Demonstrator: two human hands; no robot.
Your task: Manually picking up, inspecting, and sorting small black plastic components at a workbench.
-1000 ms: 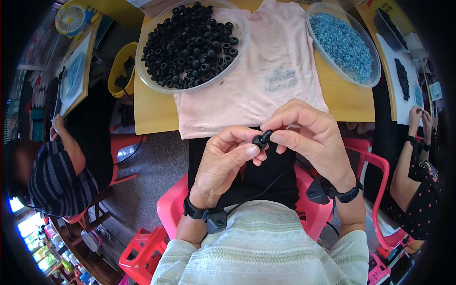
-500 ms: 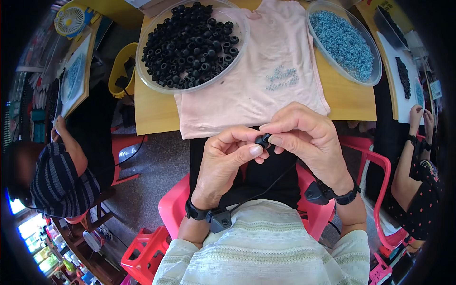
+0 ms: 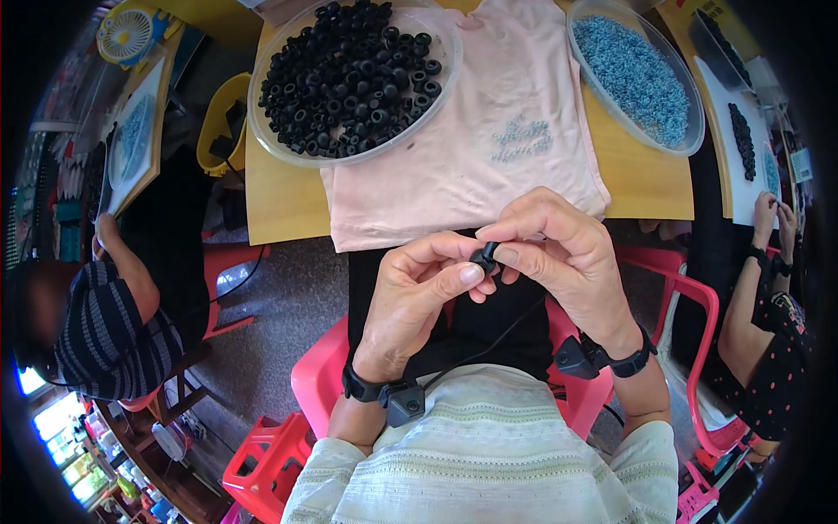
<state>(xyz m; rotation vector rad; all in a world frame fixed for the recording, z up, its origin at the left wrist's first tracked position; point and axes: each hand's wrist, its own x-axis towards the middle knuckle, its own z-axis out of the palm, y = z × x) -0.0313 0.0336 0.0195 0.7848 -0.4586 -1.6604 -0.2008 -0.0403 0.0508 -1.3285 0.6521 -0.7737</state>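
Clock positions are read from the small black piece, on which both hands close. The left hand grips its lower, rounded portion between thumb and forefinger; the right hand pinches its upper end likewise. Because the fingers cover much of it, we cannot tell whether it is one part or two. We see it held in the air, just short of the near edge of the wooden counter.

At 12 o'clock we note a pale pink cloth spread on the counter, bearing, between 12 and 1 o'clock, a patch of small clear bits. At 11 o'clock a clear tub of black parts, many ring-shaped, partly overlies the cloth; at 1 o'clock a second clear tub contains tiny blue pieces. Farther out we find a yellow bin at 10 o'clock, a red stool between 7 and 8 o'clock, and a seated co-worker near 9 o'clock.
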